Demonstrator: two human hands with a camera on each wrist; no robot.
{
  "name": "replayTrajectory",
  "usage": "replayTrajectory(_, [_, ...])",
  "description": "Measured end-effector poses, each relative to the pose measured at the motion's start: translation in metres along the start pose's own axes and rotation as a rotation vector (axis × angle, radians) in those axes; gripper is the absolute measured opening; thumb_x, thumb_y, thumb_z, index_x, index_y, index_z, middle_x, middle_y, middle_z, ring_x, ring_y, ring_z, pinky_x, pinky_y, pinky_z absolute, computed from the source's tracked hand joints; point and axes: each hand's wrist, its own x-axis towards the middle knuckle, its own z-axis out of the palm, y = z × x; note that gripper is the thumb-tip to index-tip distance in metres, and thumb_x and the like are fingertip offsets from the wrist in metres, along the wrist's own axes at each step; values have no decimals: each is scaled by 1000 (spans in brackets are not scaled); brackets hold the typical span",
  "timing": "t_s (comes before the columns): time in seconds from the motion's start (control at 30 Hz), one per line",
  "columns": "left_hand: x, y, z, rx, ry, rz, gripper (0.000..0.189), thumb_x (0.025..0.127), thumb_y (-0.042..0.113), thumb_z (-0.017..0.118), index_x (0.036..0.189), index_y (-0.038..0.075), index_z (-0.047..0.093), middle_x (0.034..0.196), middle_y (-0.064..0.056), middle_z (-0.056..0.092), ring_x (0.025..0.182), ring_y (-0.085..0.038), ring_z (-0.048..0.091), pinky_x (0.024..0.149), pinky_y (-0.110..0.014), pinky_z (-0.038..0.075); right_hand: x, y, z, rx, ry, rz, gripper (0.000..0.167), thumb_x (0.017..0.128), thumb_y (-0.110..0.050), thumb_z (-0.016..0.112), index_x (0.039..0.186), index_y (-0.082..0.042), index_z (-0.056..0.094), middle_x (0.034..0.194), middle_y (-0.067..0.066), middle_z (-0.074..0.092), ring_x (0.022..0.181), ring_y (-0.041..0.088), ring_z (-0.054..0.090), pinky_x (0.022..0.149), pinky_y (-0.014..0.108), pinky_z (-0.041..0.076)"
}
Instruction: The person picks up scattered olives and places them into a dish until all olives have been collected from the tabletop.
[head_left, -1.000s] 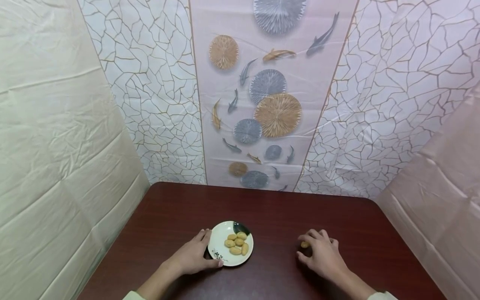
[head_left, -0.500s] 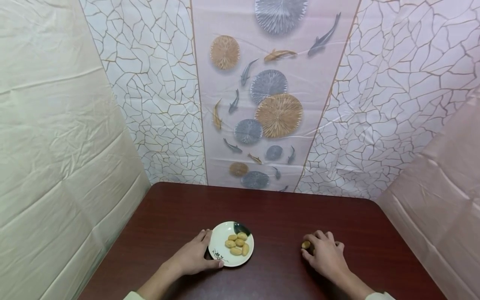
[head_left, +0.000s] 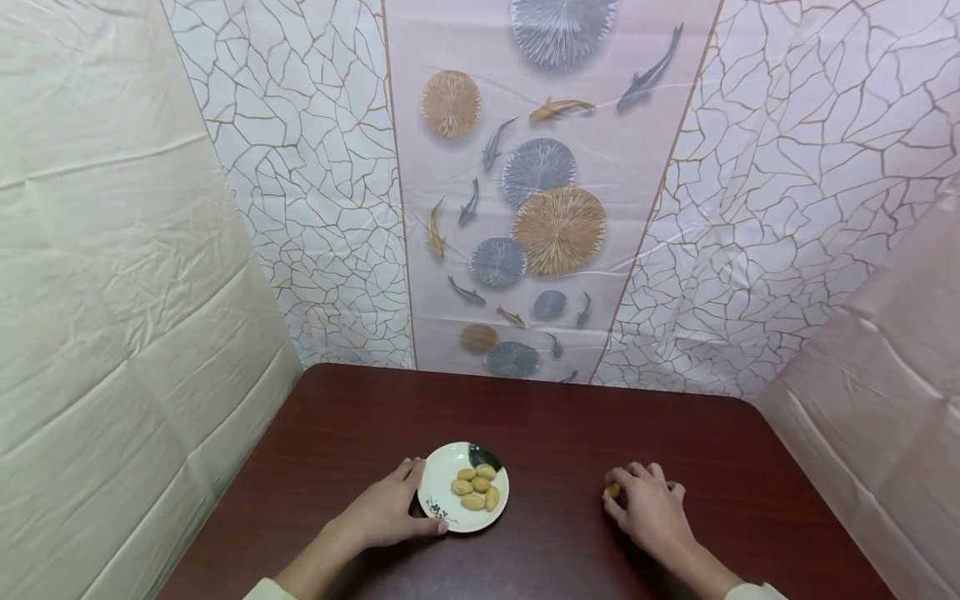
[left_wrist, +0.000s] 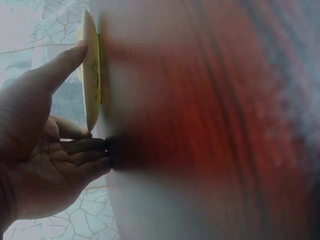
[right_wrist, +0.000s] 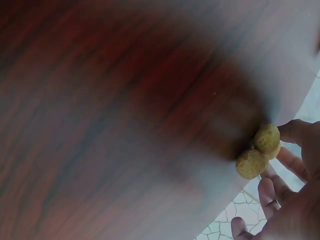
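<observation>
My left hand (head_left: 381, 508) holds the left side of a round white plate (head_left: 441, 482), thumb and forefinger spread along its rim. The plate lies on the table and bears several small yellow-brown potatoes (head_left: 473, 501); a dark green patch and a small dark motif mark it. On the right, my right hand (head_left: 652, 508) is low over the table, with a small potato (head_left: 612, 490) between thumb and forefinger. The right wrist view shows three potatoes (right_wrist: 251, 163) clustered at the thumb and forefinger, the third half hidden behind. The other fingers of that hand (right_wrist: 295, 195) are loosely bent.
Both hands work over a dark red-brown wooden table (head_left: 525, 417) with rounded far corners. A patterned cloth (head_left: 555, 229) hangs behind its far edge, and pale cloth walls (head_left: 112, 333) stand along both sides.
My right hand has moved slightly right, and its thumb and forefinger have closed in around the small potato. My left hand and the plate have stayed in place.
</observation>
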Motion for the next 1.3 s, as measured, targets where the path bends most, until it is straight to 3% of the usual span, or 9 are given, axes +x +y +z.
replayTrajectory(0.47, [2,-2,1,7,10,6,123,85,70,86,168,-6,38,172,-33,41,158,-50,46,121,-65,49,2,-27,-8,66,46,-72,26,82,-22,96,97,-27,76,100,-7,72,97,21,55,86,67,48])
replayTrajectory(0.83, [-1,0,0,0,20,16,121,85,68,86,168,-4,39,171,-33,42,159,-50,45,120,-67,48,8,-68,-10,104,75,-224,25,82,-22,95,97,-27,76,101,-13,72,95,11,52,85,61,49])
replayTrajectory(1.3, [0,-1,0,15,22,7,122,84,69,86,168,-6,38,171,-33,41,156,-50,49,120,-65,49,18,-117,-10,216,-50,-326,20,89,-25,92,106,-25,81,105,-16,72,96,6,47,92,65,47])
